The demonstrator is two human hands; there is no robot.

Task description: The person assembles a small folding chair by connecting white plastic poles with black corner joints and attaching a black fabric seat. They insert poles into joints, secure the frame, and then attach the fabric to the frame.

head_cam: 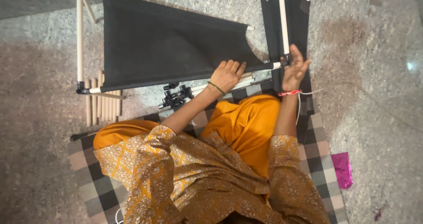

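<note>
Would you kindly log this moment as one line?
left hand resting on black fabric panel | right hand at black corner connector | spare rods alongside

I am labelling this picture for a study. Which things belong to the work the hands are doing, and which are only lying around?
In use:
- left hand, on the black fabric panel
- right hand, at the black corner joint
- white rod of the frame

Lying about:
- bundle of wooden rods
- heap of black connectors
- pink foil wrapper
- checked mat
</note>
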